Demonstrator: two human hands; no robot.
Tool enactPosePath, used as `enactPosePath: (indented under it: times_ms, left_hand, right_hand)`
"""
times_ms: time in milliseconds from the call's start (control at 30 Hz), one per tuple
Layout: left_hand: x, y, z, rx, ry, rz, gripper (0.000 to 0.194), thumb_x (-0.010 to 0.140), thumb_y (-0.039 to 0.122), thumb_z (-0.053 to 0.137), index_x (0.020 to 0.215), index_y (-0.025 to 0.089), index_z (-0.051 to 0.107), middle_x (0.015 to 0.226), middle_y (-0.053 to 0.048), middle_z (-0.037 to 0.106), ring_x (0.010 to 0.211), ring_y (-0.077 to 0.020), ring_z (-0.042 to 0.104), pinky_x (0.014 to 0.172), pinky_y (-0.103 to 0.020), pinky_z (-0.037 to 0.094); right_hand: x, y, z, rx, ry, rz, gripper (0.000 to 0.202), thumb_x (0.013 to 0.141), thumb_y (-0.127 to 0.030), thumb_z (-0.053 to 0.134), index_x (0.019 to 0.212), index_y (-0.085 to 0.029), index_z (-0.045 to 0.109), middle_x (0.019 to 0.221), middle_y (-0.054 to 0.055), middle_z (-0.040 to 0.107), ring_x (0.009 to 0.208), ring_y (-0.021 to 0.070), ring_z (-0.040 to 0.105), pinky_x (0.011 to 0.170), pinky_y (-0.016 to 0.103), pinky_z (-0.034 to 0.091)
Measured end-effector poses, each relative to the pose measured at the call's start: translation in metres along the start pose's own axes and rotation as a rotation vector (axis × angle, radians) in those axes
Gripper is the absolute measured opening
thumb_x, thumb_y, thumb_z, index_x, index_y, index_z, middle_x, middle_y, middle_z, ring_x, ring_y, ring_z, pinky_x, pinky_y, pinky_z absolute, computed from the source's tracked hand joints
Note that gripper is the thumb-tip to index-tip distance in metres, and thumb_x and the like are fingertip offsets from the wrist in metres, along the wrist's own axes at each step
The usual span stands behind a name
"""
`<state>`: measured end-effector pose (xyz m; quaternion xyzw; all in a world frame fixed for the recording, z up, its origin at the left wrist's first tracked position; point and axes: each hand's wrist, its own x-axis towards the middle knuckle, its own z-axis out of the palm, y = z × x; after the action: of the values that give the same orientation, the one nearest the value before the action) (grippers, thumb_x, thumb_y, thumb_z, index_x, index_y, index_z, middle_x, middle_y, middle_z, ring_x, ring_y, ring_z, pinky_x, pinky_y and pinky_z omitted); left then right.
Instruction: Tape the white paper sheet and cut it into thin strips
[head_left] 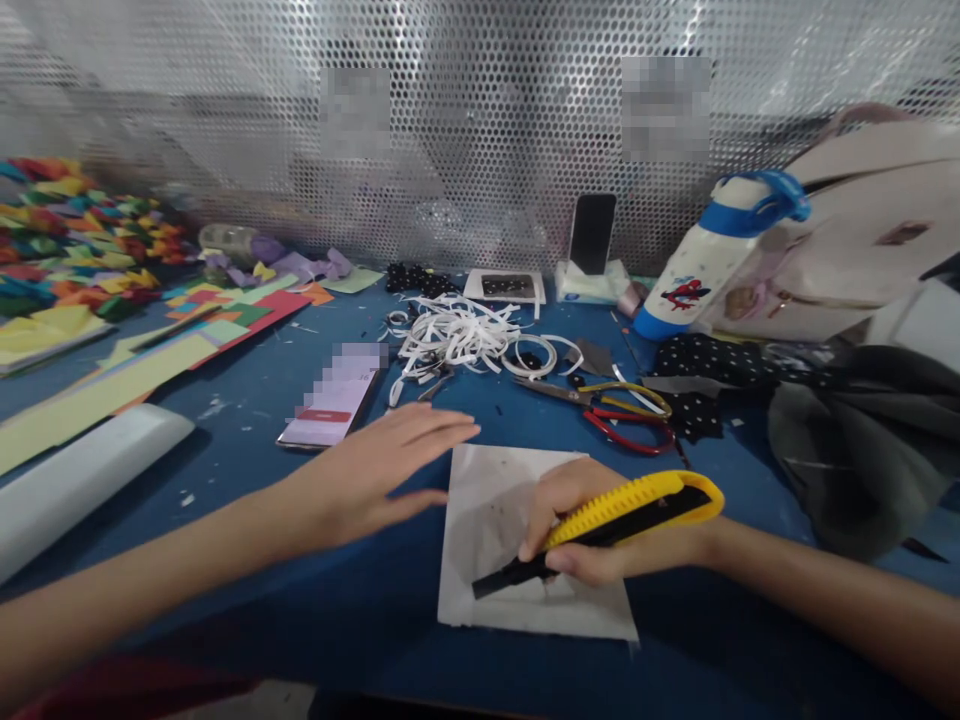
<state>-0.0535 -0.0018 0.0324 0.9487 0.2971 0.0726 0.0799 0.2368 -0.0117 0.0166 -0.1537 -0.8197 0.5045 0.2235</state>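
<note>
A yellow and black utility knife [634, 508] is gripped in my right hand [577, 520], its dark tip slanting down to the left over a pale square sheet [480, 600]. Some grey marks show on that sheet, which lies on the blue table. Left of the sheet, my left hand [382, 470] hovers with fingers stretched out and thumb apart, holding nothing. Just behind that hand lies a phone [330, 400] with its screen lit. Scissors with red and yellow handles [607, 400] rest beyond my right hand.
A heap of white strips [457, 335] lies mid-table. Coloured paper [150, 350] and folded paper pieces [75, 235] fill the left, near a pale long object [90, 480]. A bottle [697, 260], a pink bag [877, 230] and black fabric [862, 460] stand right. Perforated metal [480, 120] closes off the back.
</note>
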Motion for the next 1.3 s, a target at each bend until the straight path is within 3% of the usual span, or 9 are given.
enactPosePath:
  times_ms: [133, 267, 433, 700, 833, 967, 1167, 1300]
  left_hand:
    - [-0.021, 0.016, 0.023, 0.018, -0.099, -0.02, 0.106, 0.085, 0.07, 0.059, 0.157, 0.022, -0.004, 0.161, -0.015, 0.018, 0.148, -0.0306, 0.022, 0.12, -0.052, 0.018]
    - [-0.02, 0.026, 0.033, 0.03, -0.102, -0.072, 0.124, 0.075, 0.082, 0.056, 0.155, 0.016, -0.013, 0.161, -0.021, 0.011, 0.149, -0.0335, 0.017, 0.121, -0.054, 0.011]
    - [-0.012, 0.028, 0.035, 0.051, -0.081, -0.079, 0.122, 0.075, 0.085, 0.051, 0.156, 0.012, -0.005, 0.16, -0.021, 0.012, 0.15, -0.0332, 0.012, 0.121, -0.054, 0.005]
    - [-0.001, 0.027, 0.039, 0.011, -0.059, -0.068, 0.117, 0.076, 0.087, 0.045, 0.155, 0.007, 0.012, 0.159, -0.023, 0.012, 0.15, -0.0345, 0.012, 0.121, -0.056, 0.003]
    - [-0.002, 0.025, 0.043, 0.002, -0.034, -0.051, 0.121, 0.073, 0.084, 0.055, 0.156, 0.01, 0.009, 0.16, -0.022, 0.012, 0.149, -0.0357, 0.014, 0.121, -0.057, 0.003]
    - [-0.004, 0.024, 0.041, 0.008, -0.039, -0.041, 0.122, 0.07, 0.078, 0.067, 0.156, 0.012, 0.011, 0.16, -0.022, 0.013, 0.149, -0.037, 0.015, 0.121, -0.059, 0.006]
    - [-0.003, 0.018, 0.034, -0.004, -0.047, 0.011, 0.108, 0.08, 0.073, 0.061, 0.155, 0.011, 0.016, 0.159, -0.021, 0.018, 0.148, -0.0363, 0.018, 0.12, -0.06, 0.005]
    - [-0.004, 0.016, 0.036, -0.026, -0.064, -0.002, 0.109, 0.079, 0.072, 0.063, 0.156, 0.013, 0.013, 0.16, -0.018, 0.016, 0.149, -0.0355, 0.016, 0.121, -0.059, 0.005]
  right_hand:
    - [0.002, -0.003, 0.0, -0.112, 0.006, -0.088, 0.012, 0.082, -0.025, 0.066, 0.089, -0.016, 0.072, 0.077, 0.002, 0.073, 0.069, 0.0135, 0.067, 0.067, 0.022, 0.049]
    - [0.002, -0.006, 0.001, -0.169, 0.013, -0.13, 0.012, 0.084, -0.028, 0.064, 0.086, -0.018, 0.07, 0.074, 0.001, 0.074, 0.064, 0.0131, 0.065, 0.066, 0.023, 0.048]
    - [0.002, -0.008, 0.001, -0.17, 0.061, -0.192, 0.015, 0.082, -0.031, 0.061, 0.079, -0.018, 0.069, 0.067, 0.002, 0.073, 0.056, 0.013, 0.063, 0.065, 0.026, 0.045]
    - [0.003, -0.009, -0.003, -0.125, 0.088, -0.165, 0.025, 0.088, -0.037, 0.055, 0.076, -0.018, 0.068, 0.061, 0.003, 0.07, 0.052, 0.0147, 0.06, 0.063, 0.03, 0.043]
    - [0.003, -0.015, -0.011, -0.102, 0.12, -0.105, 0.034, 0.091, -0.043, 0.052, 0.074, -0.019, 0.068, 0.06, 0.003, 0.07, 0.054, 0.0165, 0.062, 0.066, 0.033, 0.044]
    - [0.006, -0.02, -0.014, -0.024, 0.132, -0.067, 0.026, 0.09, -0.037, 0.053, 0.076, -0.019, 0.066, 0.064, 0.005, 0.072, 0.056, 0.0173, 0.064, 0.064, 0.032, 0.046]
    - [0.006, -0.019, -0.003, 0.033, 0.147, -0.081, 0.029, 0.09, -0.042, 0.053, 0.077, -0.02, 0.068, 0.059, 0.004, 0.07, 0.055, 0.017, 0.065, 0.066, 0.032, 0.047]
    - [0.004, -0.017, -0.011, -0.034, 0.198, -0.069, 0.028, 0.094, -0.044, 0.053, 0.09, -0.022, 0.07, 0.068, 0.004, 0.073, 0.062, 0.0168, 0.068, 0.065, 0.029, 0.049]
